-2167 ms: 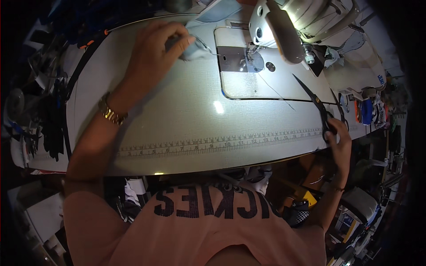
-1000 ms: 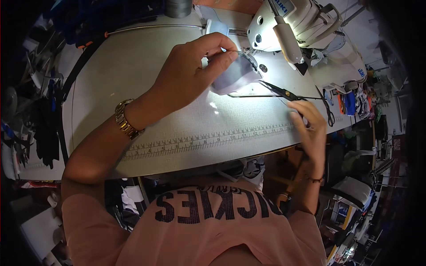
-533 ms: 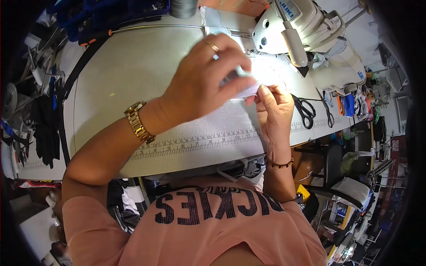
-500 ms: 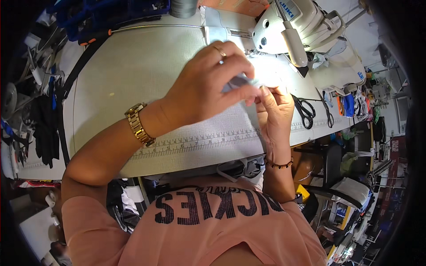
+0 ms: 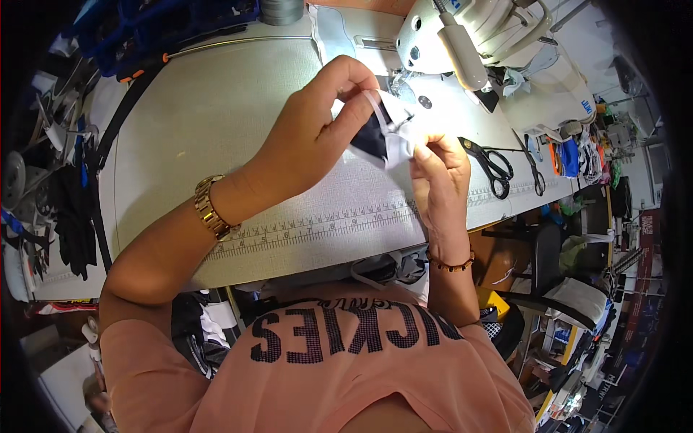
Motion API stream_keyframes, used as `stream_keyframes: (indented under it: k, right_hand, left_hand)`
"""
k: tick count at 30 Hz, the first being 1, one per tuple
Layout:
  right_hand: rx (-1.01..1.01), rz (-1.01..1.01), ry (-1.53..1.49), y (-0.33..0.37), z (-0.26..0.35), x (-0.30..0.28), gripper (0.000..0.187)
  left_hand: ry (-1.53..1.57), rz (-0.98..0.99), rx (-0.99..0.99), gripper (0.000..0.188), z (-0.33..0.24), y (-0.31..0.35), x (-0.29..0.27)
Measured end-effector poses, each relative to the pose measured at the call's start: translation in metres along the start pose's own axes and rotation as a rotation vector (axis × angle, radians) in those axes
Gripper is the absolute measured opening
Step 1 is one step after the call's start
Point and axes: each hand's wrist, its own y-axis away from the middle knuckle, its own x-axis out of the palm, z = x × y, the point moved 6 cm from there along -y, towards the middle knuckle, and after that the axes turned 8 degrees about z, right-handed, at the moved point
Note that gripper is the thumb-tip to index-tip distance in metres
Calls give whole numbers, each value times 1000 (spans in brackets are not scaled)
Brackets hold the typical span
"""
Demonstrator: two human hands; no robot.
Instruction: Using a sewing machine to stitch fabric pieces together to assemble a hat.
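In the head view, the landmark is the white sewing machine [image 5: 484, 25]. A small piece of black and white fabric [image 5: 399, 148] is held up between the two hands, on the person's side of the sewing machine and just in front of its needle area, above the table [image 5: 180, 159].

The left hand [image 5: 317, 123] comes in from the left of the sewing machine. Its thumb and forefinger are pinched narrowly on the fabric's upper left edge, so most of the piece hangs past the fingertips, toward the right hand. The black part lies below the left fingertips; the white part reaches across to the right.

The right hand [image 5: 444, 173], directly on the person's side of the sewing machine, has its thumb and forefinger closed on the lower right edge of the white part, leaving only that edge inside the grip.

Right of the right hand, on the person's side of the sewing machine, lie black-handled scissors [image 5: 498, 177], with a second pair of scissors [image 5: 538, 179] beyond them. A pale blue fabric piece [image 5: 332, 32] lies left of the sewing machine, and a grey thread cone [image 5: 281, 10] stands farther left of it.
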Motion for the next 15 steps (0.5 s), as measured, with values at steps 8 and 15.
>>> stream_keyframes:
  k: [8, 15]
  right_hand:
    - [-5, -9, -59, 1, 3, 9, 28]
    - [48, -104, -13, -8, -5, 13, 33]
  left_hand:
    - [94, 93, -85, 11, -3, 3, 7]
    - [68, 111, -62, 15, 0, -2, 8]
